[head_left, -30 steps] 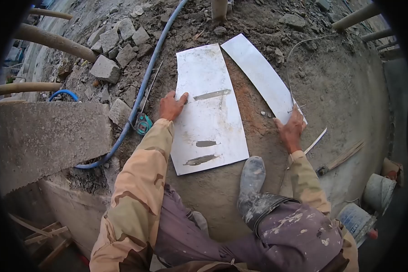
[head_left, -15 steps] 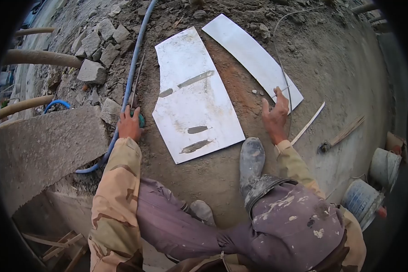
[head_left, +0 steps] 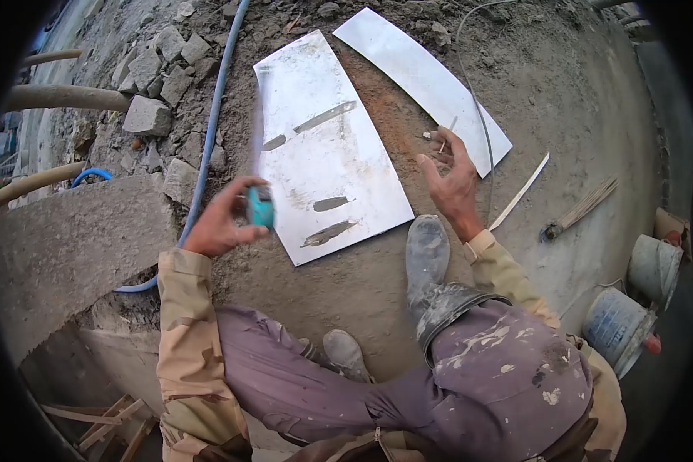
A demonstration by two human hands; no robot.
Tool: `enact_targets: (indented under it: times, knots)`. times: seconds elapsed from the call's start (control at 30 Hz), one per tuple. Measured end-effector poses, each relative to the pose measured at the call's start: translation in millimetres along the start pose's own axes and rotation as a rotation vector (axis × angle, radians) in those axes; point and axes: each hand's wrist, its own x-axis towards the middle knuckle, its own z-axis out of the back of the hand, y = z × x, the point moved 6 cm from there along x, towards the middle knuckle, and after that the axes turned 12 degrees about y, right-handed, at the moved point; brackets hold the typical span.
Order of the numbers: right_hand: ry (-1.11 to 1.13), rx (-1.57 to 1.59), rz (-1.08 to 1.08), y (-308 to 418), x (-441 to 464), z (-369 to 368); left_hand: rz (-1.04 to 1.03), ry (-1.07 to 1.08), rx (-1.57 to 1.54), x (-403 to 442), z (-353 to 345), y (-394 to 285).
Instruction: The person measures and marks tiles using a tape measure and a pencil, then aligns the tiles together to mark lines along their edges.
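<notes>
My left hand [head_left: 227, 218] is closed around a teal tape measure [head_left: 260, 206], held up beside the left edge of a large white tile piece [head_left: 327, 162]. A blurred upright streak, seemingly its blade, rises from the tape measure. The tile has grey mortar smears on its face and lies on the dirt. My right hand [head_left: 456, 185] pinches a thin, pale stick [head_left: 453, 123] between thumb and fingers; its exact kind is unclear. That hand hovers near the lower end of a second, curved white tile piece [head_left: 416, 69].
A blue hose [head_left: 214, 115] runs along the left, near broken concrete chunks [head_left: 148, 115] and a slab [head_left: 77, 239]. A thin cable [head_left: 470, 85] crosses the curved tile. On the right lie a white strip [head_left: 521, 191], a twig brush [head_left: 581, 209] and buckets [head_left: 614, 327].
My left hand has lifted the tape measure off the ground beside the hose and brought it right, to the tile's edge. My right hand has shifted slightly left, still pinching the stick.
</notes>
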Motion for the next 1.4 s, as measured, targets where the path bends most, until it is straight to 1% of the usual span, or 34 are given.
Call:
enact_targets:
  times: [0.03, 0.1, 0.13, 0.17, 0.2, 0.23, 0.3, 0.33, 0.4, 0.43, 0.47, 0.5, 0.53, 0.57, 0.63, 0.7, 0.73, 0.77, 0.83, 0.87, 0.93, 1.03, 1.07, 1.1, 1.17, 1.2, 1.23, 1.3, 1.33, 1.37, 1.4]
  knots:
    - [0.002, 0.005, 0.001, 1.3, -1.0, -4.1, -0.075, 0.112, -0.192, 3.3, -22.8, -12.5]
    - [-0.013, 0.210, -0.077, -7.2, -3.4, -13.8, -0.180, 0.351, -0.446, 17.7, -63.4, -28.3]
    - [-0.012, 0.214, -0.064, -13.4, -3.6, -17.8, -0.195, 0.390, -0.553, 26.4, -80.2, -31.8]
    - [-0.025, 0.274, -0.116, -27.6, -9.1, -21.3, -0.211, 0.431, -0.660, 32.3, -94.4, -30.3]
    - [-0.038, 0.333, -0.164, -38.2, -12.3, -22.8, -0.157, 0.452, -0.785, 39.6, -102.1, -16.9]
    - [-0.034, 0.334, -0.149, -40.0, -14.3, -23.2, -0.164, 0.483, -0.900, 46.6, -108.2, -12.7]
    - [-0.033, 0.295, -0.183, -44.2, -22.6, -23.2, -0.057, 0.374, -0.850, 60.1, -103.6, 1.0]
    - [-0.020, 0.311, -0.196, -46.3, -25.5, -24.4, -0.067, 0.366, -0.852, 63.3, -95.2, 4.3]
    - [0.010, 0.290, -0.200, -47.9, -28.2, -21.8, -0.004, 0.179, -0.503, 67.2, -58.7, 11.7]
    - [0.030, 0.272, -0.217, -49.3, -26.3, -21.9, 0.063, 0.041, -0.328, 65.6, -36.2, 8.9]
    - [0.023, 0.246, -0.222, -48.8, -24.2, -21.4, 0.152, -0.043, 0.030, 60.4, -9.9, -5.0]
    - [0.031, 0.242, -0.229, -48.4, -21.3, -21.5, 0.157, -0.075, 0.092, 60.9, 9.4, -11.1]
    - [0.052, 0.182, -0.225, -46.5, -13.4, -22.5, 0.089, -0.110, 0.258, 68.0, 32.5, -5.3]
    - [0.072, 0.121, -0.216, -45.3, -2.3, -24.0, 0.101, -0.062, 0.404, 80.5, 55.5, 3.1]
    - [0.097, 0.111, -0.191, -43.0, 21.4, -33.8, 0.028, -0.102, 0.427, 92.5, 83.8, -7.3]
    - [0.126, 0.097, -0.165, -37.4, 43.4, -43.5, 0.088, -0.052, 0.457, 111.5, 110.7, -7.4]
    - [0.143, 0.095, -0.134, -29.5, 54.1, -47.9, 0.136, 0.008, 0.379, 119.3, 120.4, -4.2]
    - [0.159, 0.094, -0.104, -22.6, 63.8, -51.1, 0.015, 0.032, 0.506, 134.6, 135.7, 6.9]
    - [0.180, 0.089, -0.091, -10.9, 74.6, -54.4, 0.123, 0.140, 0.463, 139.4, 147.0, 8.0]
    - [0.192, 0.075, -0.072, -6.9, 80.4, -55.4, 0.123, 0.135, 0.453, 139.4, 152.2, 5.2]
    - [0.208, 0.056, -0.049, -6.6, 91.6, -60.0, 0.211, 0.182, 0.475, 138.6, 160.2, 4.3]
    - [0.194, 0.070, -0.031, -10.0, 97.6, -66.4, 0.257, 0.191, 0.451, 130.8, 173.7, 13.2]
    - [0.192, 0.033, -0.020, -3.4, 97.5, -67.4, 0.210, 0.198, 0.500, 127.0, 173.5, 13.4]
    - [0.194, 0.000, -0.004, 1.0, 102.2, -69.2, 0.212, 0.195, 0.492, 129.0, 174.4, 14.2]
    - [0.211, -0.028, 0.004, 16.9, 111.2, -75.3, 0.302, 0.110, 0.606, 134.1, 177.8, 14.7]
    - [0.218, -0.055, 0.006, 20.8, 112.7, -80.6, 0.326, 0.138, 0.529, 139.9, 176.6, 20.5]
    - [0.227, -0.056, -0.001, 18.0, 114.9, -89.4, 0.331, 0.143, 0.520, 143.4, 175.8, 25.4]
    - [0.233, 0.076, -0.044, 11.9, 123.5, -106.5, 0.405, 0.077, 0.494, 146.0, 180.8, 34.2]
    - [0.275, 0.047, -0.035, 15.5, 128.4, -114.2, 0.348, 0.146, 0.546, 149.4, 179.2, 33.0]
    - [0.277, 0.044, -0.038, 11.8, 134.5, -120.1, 0.346, 0.149, 0.542, 153.9, 180.2, 34.5]
    - [0.305, -0.002, 0.044, 11.8, 139.7, -128.7, 0.363, 0.172, 0.586, 157.9, 179.9, 37.0]
